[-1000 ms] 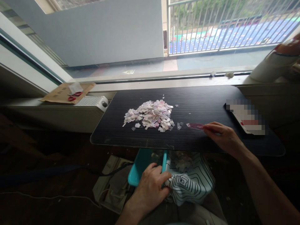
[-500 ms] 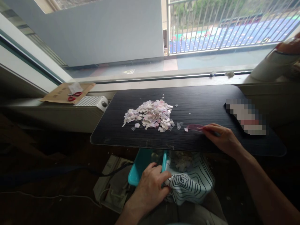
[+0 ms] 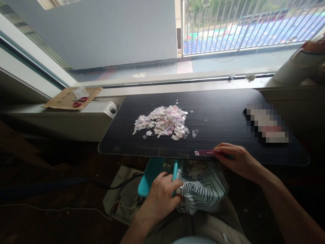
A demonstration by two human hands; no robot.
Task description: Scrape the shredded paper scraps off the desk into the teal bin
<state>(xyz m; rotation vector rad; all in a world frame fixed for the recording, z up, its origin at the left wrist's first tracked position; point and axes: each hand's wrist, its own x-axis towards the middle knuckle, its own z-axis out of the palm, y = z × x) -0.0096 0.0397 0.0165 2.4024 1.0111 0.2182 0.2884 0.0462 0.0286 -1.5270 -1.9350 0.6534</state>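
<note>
My right hand (image 3: 235,158) pinches a pair of pink tweezers (image 3: 207,153) over the front edge of the black tabletop (image 3: 223,108). At their tip is a small pale paper scrap (image 3: 196,153). Left of them lies a heap of white and pinkish paper scraps (image 3: 166,122), with a few clear bits (image 3: 195,133) at its right side. Below the table, my left hand (image 3: 164,191) is closed round the rim of a teal plastic bin (image 3: 144,184) and the edge of a white cloth with black lines (image 3: 203,196). More scraps (image 3: 196,170) rest in the cloth.
A blurred-out flat object (image 3: 269,123) lies at the tabletop's right. Red-handled scissors (image 3: 80,101) lie on a brown envelope (image 3: 59,98) on the sill, near a white radiator (image 3: 98,107). A white cylindrical container (image 3: 291,69) stands at the right by the window.
My right hand has drawn the tweezers and the scrap at their tip toward the table's front edge. My left hand still grips the bin's rim and the cloth.
</note>
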